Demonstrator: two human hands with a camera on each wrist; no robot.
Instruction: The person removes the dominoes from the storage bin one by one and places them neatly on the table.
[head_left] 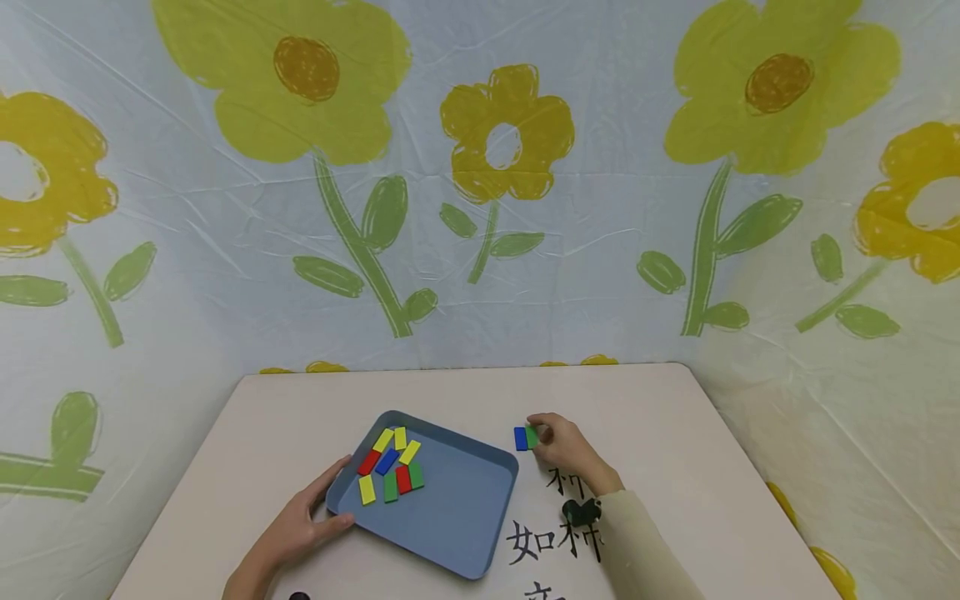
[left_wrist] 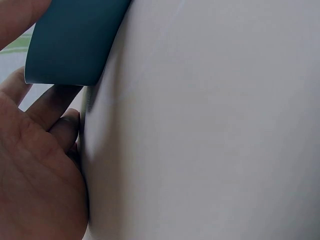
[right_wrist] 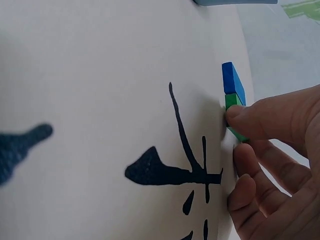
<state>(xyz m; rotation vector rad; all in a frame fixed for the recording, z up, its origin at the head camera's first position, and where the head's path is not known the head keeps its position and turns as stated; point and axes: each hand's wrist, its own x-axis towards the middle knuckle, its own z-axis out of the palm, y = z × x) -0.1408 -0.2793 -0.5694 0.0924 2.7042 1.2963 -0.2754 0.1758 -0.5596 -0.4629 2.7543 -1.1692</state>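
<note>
My left hand [head_left: 296, 525] grips the left end of a blue-grey tray [head_left: 457, 517], thumb along the near side and fingers at the left wall. In the left wrist view the tray's corner [left_wrist: 70, 50] sits between thumb and fingers. Several small red, yellow, blue and green blocks lie in the tray's left part, among them a yellow block [head_left: 367, 490]. Right of the tray, my right hand [head_left: 570, 450] pinches a green block [right_wrist: 232, 101] on the table. A blue block [right_wrist: 231, 80] lies right against it, end to side unclear, and also shows in the head view.
Black brush-written characters [head_left: 532, 542] mark the pale table [head_left: 315, 400] to the right of the tray. A dark round thing [head_left: 299, 596] is partly visible at the bottom edge. A flower-printed sheet [head_left: 480, 317] hangs behind and beside the table.
</note>
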